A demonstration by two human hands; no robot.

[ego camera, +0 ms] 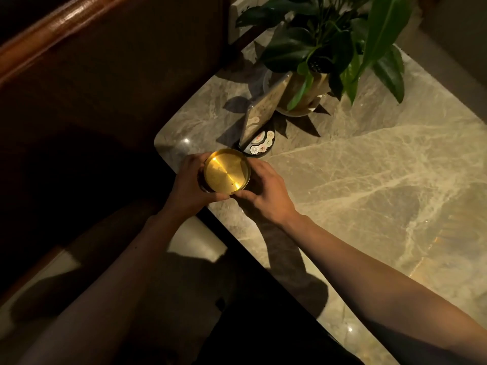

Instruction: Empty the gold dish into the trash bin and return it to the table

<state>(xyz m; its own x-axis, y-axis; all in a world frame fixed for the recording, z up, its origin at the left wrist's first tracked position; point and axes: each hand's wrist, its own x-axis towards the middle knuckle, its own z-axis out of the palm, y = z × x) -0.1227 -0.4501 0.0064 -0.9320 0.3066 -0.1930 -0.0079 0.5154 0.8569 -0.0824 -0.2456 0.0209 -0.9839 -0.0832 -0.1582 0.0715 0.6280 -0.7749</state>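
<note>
A round gold dish [226, 171] with a shiny flat bottom sits level near the rounded corner of the marble table [369, 180]. My left hand [188, 185] grips its left rim. On the other side, my right hand [263, 192] wraps the right and near rim, thumb at the front edge. The inside of the dish looks bare apart from a tiny dark speck. I cannot tell whether the dish rests on the table or is just above it. No trash bin is in view.
A small stand with a tilted card and a round button panel [259, 144] sits just behind the dish. A potted plant [324, 56] stands further back. Dark floor and a wooden rail [52, 32] lie to the left of the table edge.
</note>
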